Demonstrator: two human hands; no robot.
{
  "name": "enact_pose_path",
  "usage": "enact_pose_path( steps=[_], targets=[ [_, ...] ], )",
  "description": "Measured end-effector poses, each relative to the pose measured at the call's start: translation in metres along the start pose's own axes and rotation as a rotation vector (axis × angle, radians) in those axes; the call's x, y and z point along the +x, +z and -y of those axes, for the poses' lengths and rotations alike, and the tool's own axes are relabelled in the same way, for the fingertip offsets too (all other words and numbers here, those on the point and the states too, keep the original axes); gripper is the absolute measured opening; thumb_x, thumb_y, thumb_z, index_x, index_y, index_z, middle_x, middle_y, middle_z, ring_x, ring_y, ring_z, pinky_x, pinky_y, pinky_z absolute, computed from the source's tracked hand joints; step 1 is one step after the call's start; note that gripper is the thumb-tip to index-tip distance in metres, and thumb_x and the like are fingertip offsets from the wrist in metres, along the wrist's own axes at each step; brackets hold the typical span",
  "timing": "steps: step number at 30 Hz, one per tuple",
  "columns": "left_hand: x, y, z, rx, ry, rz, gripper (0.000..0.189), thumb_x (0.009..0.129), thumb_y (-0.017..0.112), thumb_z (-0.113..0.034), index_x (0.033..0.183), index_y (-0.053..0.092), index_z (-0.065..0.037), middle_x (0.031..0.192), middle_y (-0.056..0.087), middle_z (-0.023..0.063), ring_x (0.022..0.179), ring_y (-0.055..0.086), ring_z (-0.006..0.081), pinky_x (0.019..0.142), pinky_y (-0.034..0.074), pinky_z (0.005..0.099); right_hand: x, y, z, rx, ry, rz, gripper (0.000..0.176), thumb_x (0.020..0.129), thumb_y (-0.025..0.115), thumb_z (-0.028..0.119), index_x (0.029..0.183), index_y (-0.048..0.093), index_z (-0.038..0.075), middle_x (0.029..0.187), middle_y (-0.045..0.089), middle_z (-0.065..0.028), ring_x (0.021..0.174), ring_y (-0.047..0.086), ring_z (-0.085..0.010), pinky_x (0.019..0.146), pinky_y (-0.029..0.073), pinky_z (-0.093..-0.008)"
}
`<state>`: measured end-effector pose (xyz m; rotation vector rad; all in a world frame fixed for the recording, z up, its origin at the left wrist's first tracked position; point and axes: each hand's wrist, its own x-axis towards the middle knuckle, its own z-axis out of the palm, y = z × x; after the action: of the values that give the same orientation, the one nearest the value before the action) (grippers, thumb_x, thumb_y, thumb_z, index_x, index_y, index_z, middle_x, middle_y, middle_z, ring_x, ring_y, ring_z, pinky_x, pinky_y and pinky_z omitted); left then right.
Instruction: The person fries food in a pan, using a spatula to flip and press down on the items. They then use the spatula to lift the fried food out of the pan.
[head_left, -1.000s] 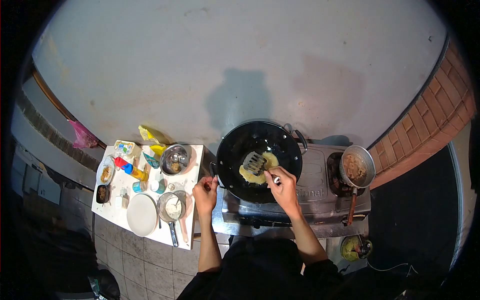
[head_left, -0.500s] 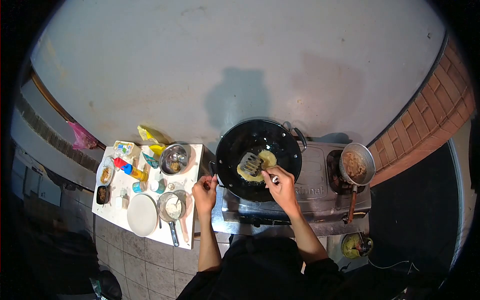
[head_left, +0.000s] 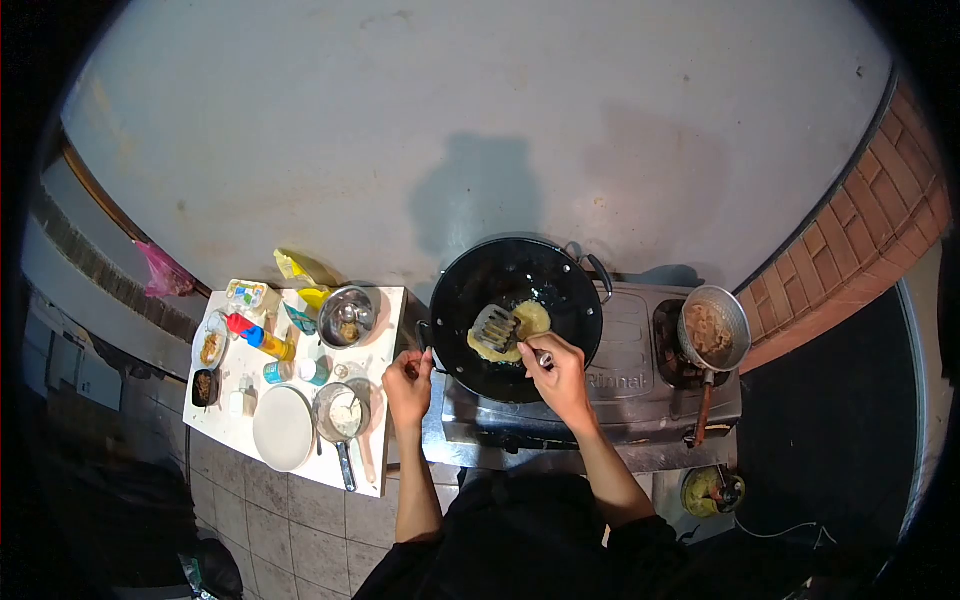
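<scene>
A black wok (head_left: 500, 265) sits on the left side of the stove. Inside it lie pale yellow pieces of food (head_left: 533, 318), partly under a slotted metal spatula (head_left: 494, 330). My right hand (head_left: 558, 376) is closed on the spatula's handle at the wok's near right edge. At the wok's left handle is my left hand (head_left: 408, 386), its fingers closed together; whether they grip the handle or something small is too unclear to tell.
On the left, a white table (head_left: 375, 440) bears a white plate (head_left: 283, 428), a small saucepan (head_left: 343, 413), a metal bowl (head_left: 348, 316) and several bottles. A pan of food (head_left: 712, 330) stands on the right burner. A green container (head_left: 708, 490) is below the stove.
The spatula and my right hand have moved slightly left, and the food in the wok has shifted slightly left too. My left hand has hardly moved.
</scene>
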<state>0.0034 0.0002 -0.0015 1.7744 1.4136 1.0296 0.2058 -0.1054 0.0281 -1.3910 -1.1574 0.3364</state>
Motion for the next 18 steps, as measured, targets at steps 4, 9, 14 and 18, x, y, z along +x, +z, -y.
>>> enact_pose_path(
  steps=[4, 9, 14, 18],
  targets=[
    [-0.0001, 0.0007, -0.0007, -0.006, 0.001, -0.014, 0.023, 0.087, 0.07, -0.018, 0.083, 0.065, 0.004, 0.06, 0.061, 0.0059, 0.053, 0.051, 0.0085, 0.05, 0.04, 0.0257, -0.001, 0.0003, -0.0019, 0.02, -0.008, -0.003, 0.009, 0.085, 0.067, 0.002, 0.083, 0.061, -0.004, 0.075, 0.062, -0.0114, 0.056, 0.06, -0.0162, 0.049, 0.043, -0.0271],
    [0.0, 0.0015, 0.0008, 0.008, 0.006, -0.021, 0.023, 0.087, 0.07, -0.018, 0.082, 0.065, 0.004, 0.059, 0.06, 0.0055, 0.052, 0.05, 0.0086, 0.049, 0.039, 0.0259, -0.0006, -0.0017, 0.0022, 0.072, 0.034, -0.012, 0.009, 0.086, 0.066, 0.001, 0.082, 0.061, -0.005, 0.075, 0.062, -0.0093, 0.055, 0.06, -0.0115, 0.045, 0.043, -0.0241],
    [0.0005, 0.0026, 0.0034, -0.007, -0.001, -0.025, 0.023, 0.086, 0.07, -0.018, 0.081, 0.066, 0.003, 0.058, 0.059, 0.0052, 0.051, 0.049, 0.0083, 0.049, 0.039, 0.026, -0.0016, -0.0013, 0.0034, 0.103, 0.035, -0.04, 0.009, 0.086, 0.066, 0.001, 0.083, 0.061, -0.005, 0.076, 0.063, -0.0085, 0.055, 0.059, -0.01, 0.044, 0.045, -0.0233],
    [-0.0004, 0.0004, -0.0023, 0.009, 0.026, -0.03, 0.023, 0.087, 0.07, -0.019, 0.081, 0.066, 0.003, 0.058, 0.059, 0.0042, 0.051, 0.049, 0.0075, 0.049, 0.039, 0.0255, -0.0038, -0.0031, 0.0021, 0.106, 0.033, 0.003, 0.008, 0.086, 0.067, 0.001, 0.083, 0.061, -0.005, 0.077, 0.063, -0.0087, 0.055, 0.059, -0.0109, 0.046, 0.044, -0.0238]
  ],
)
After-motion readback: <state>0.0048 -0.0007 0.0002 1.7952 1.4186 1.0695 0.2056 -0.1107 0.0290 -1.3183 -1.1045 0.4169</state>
